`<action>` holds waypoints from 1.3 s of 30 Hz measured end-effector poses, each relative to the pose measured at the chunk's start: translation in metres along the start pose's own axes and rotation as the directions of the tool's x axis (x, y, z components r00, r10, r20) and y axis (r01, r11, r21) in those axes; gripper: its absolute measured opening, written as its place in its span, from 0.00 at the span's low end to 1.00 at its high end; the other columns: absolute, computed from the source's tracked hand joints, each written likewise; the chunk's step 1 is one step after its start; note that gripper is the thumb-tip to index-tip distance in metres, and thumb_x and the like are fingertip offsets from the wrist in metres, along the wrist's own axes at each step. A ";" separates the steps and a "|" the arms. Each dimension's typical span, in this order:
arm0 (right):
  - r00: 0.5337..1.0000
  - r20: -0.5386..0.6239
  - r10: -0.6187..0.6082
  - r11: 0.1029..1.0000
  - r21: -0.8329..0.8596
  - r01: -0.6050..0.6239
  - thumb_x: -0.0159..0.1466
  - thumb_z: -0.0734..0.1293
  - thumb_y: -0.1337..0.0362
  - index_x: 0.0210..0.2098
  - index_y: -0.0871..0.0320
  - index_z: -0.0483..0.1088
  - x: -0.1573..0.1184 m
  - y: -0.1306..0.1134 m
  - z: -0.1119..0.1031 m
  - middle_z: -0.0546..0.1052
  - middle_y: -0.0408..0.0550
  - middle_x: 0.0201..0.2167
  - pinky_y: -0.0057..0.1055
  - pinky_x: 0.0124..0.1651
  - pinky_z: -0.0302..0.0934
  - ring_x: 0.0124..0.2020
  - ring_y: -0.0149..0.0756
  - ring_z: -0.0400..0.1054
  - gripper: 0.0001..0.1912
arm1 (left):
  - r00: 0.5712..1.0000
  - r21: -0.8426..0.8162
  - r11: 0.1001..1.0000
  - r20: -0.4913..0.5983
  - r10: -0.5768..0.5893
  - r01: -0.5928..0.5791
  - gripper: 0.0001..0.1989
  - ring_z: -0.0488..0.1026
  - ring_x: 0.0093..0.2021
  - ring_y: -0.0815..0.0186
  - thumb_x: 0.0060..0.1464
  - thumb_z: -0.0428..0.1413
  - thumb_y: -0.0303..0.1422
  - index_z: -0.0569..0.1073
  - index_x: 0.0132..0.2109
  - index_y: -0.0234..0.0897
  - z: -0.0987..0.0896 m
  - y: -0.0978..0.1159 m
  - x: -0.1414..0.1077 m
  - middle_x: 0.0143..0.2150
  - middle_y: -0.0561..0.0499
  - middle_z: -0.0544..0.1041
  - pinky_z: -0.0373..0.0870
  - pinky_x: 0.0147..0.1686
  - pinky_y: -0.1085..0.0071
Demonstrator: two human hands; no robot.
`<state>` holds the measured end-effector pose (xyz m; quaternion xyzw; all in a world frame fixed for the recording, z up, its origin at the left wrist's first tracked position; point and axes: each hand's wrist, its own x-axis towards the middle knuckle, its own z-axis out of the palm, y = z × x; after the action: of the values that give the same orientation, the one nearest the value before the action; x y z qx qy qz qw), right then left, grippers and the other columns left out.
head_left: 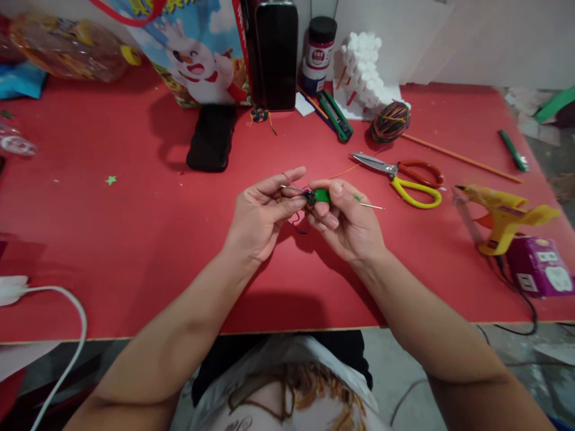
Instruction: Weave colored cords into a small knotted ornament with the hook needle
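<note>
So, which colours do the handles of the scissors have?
One handle of the scissors is red, the other yellow; the head view shows it.

Scissors (404,176) right of the fingers (287,179), on table (135,239) | glue gun (503,218) farther right, power strip (539,266) just beside it | yarn ball (390,121) behind-right | phone (212,137) behind-left | jar (318,54) and bag (197,48) at the rear | cable (67,305) near-left.

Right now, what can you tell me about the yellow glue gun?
The glue gun is yellow, plastic-looking, with an orange trigger. It lies on its side on the red table, near the right edge, nozzle pointing left toward the scissors. Its handle end rests against a purple socket box. No hand touches it.
</note>
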<state>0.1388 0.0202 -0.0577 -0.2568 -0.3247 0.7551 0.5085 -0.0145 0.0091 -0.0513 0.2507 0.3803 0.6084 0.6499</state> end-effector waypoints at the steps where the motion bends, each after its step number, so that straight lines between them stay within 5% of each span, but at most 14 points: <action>1: 1.000 -0.006 -0.005 1.000 0.007 0.005 0.66 0.76 0.56 0.41 0.58 0.83 0.000 -0.001 0.001 0.75 0.39 0.24 0.25 0.26 0.59 0.20 0.22 0.55 0.11 | 1.000 -0.009 1.000 -0.003 0.021 -0.021 0.21 0.79 0.32 0.75 0.40 0.74 0.19 0.88 0.44 0.38 0.001 0.000 -0.001 0.30 0.55 0.82 0.78 0.38 0.81; 9: 0.996 -0.082 0.025 0.999 0.036 -0.022 0.68 0.74 0.60 0.41 0.57 0.82 0.001 -0.003 0.006 0.73 0.38 0.24 0.23 0.26 0.58 0.20 0.22 0.54 0.07 | 0.997 0.016 0.997 0.018 0.076 -0.077 0.19 0.78 0.34 0.74 0.40 0.76 0.22 0.88 0.42 0.40 0.006 0.002 -0.007 0.32 0.54 0.81 0.78 0.38 0.80; 14: 0.999 -0.043 0.026 0.999 0.026 -0.024 0.65 0.76 0.58 0.41 0.57 0.82 0.002 0.000 0.003 0.74 0.38 0.25 0.24 0.26 0.59 0.21 0.22 0.55 0.10 | 0.999 0.101 0.994 0.024 0.038 -0.040 0.16 0.80 0.35 0.69 0.46 0.76 0.34 0.87 0.45 0.41 0.002 0.004 -0.005 0.41 0.49 0.86 0.78 0.35 0.74; 23: 0.999 -0.039 -0.010 1.000 -0.013 0.009 0.62 0.78 0.54 0.40 0.56 0.82 0.002 0.003 0.002 0.73 0.38 0.24 0.26 0.26 0.60 0.21 0.24 0.56 0.13 | 0.990 0.178 0.974 -0.006 0.142 -0.139 0.17 0.77 0.32 0.70 0.44 0.75 0.24 0.88 0.44 0.39 -0.004 -0.003 0.000 0.34 0.50 0.83 0.76 0.32 0.74; 30: 0.996 -0.012 -0.088 0.989 -0.118 0.086 0.68 0.75 0.54 0.42 0.56 0.82 0.000 0.000 -0.001 0.75 0.39 0.25 0.27 0.27 0.62 0.21 0.24 0.59 0.12 | 0.992 0.134 0.984 -0.038 0.123 -0.117 0.21 0.75 0.31 0.74 0.42 0.75 0.22 0.88 0.45 0.41 0.004 -0.001 -0.006 0.30 0.55 0.79 0.78 0.35 0.77; 39: 0.959 -0.037 -0.281 0.877 -0.417 0.241 0.71 0.73 0.52 0.46 0.53 0.82 -0.008 0.004 0.003 0.77 0.41 0.28 0.29 0.31 0.65 0.26 0.27 0.66 0.12 | 0.962 0.283 0.935 -0.110 0.251 -0.212 0.22 0.76 0.31 0.73 0.45 0.74 0.23 0.86 0.48 0.44 0.008 -0.002 -0.012 0.30 0.58 0.80 0.77 0.33 0.76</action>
<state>0.1369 0.0110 -0.0581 -0.3470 -0.4818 0.5818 0.5559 -0.0069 -0.0017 -0.0458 0.3349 0.4727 0.6404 0.5043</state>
